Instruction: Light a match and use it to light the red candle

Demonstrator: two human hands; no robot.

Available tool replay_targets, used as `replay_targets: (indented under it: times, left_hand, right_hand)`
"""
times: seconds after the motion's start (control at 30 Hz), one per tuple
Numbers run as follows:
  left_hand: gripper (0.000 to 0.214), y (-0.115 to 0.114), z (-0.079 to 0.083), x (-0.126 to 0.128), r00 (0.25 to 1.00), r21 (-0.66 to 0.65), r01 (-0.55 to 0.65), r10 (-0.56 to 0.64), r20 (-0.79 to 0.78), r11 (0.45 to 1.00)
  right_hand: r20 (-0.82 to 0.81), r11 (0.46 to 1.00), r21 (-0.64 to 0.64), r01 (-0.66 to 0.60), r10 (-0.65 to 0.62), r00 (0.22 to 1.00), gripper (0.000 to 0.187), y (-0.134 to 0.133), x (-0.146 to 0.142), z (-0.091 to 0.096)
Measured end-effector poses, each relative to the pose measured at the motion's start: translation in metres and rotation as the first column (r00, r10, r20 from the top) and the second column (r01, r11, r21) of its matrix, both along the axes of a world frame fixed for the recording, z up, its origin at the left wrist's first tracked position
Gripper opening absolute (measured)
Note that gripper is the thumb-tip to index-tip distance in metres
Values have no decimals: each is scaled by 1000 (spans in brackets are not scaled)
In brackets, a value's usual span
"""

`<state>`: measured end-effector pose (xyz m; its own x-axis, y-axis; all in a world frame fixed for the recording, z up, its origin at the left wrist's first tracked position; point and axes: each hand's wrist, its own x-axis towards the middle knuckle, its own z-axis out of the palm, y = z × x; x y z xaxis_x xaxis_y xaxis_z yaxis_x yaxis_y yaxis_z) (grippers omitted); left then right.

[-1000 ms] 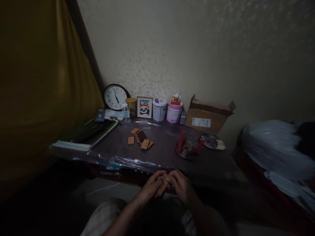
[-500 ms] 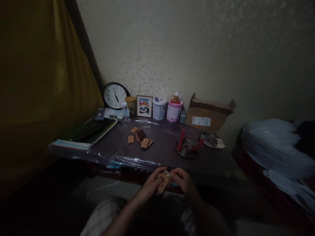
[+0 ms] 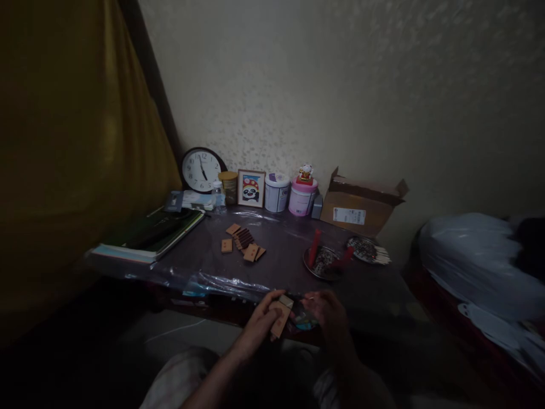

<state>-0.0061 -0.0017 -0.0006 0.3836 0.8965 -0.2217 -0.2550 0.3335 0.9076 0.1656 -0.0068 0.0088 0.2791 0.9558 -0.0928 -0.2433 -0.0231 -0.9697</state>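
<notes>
One tan, rectangular, red-marked box (image 3: 283,322), pinched in your left grip (image 3: 259,325), apparently for steadiness; your right grip (image 3: 327,309), just apart, too dim to tell if pinching.

I'm reading 12, 9 and 6 on the round clock (image 3: 201,170); the cardboard box (image 3: 360,200) is wearing a white label (image 3: 349,216), its print too small.
</notes>
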Motion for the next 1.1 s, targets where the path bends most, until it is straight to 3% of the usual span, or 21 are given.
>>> replay_targets:
  times: [0.1, 0.2, 0.37, 0.47, 0.6, 0.87, 1.1]
  left_hand:
    - [56, 1, 2, 0, 999, -11, -42, 42, 13, 999]
    - [54, 2, 1, 0, 994, 8, -103, 103, 29, 995]
    - [53, 6, -3, -1, 985, 67, -141, 133, 110, 988]
    - [55, 9, -5, -1, 977, 68, -155, 143, 156, 986]
    - [53, 12, -5, -2, 967, 61, -162, 146, 208, 985]
    - [47, 13, -4, -1, 962, 56, -158, 141, 233, 986]
    - [37, 13, -6, 0, 966, 92, -153, 130, 222, 984]
  right_hand:
    - [234, 998, 38, -49, 38, 971, 25, -4, -7, -2]
    - [492, 980, 84, -180, 117, 863, 25, -11, -17, -3]
    - [664, 927, 249, -278, 45, 746, 35, -18, -29, -5]
    - [713, 905, 284, -317, 21, 700, 48, -19, -31, -10]
    - [714, 888, 332, -317, -17, 700, 59, -16, -32, -24]
    - [718, 852, 403, -333, -68, 693, 55, -10, -30, -34]
    - [718, 863, 412, -294, -109, 687, 49, -11, -31, -37]
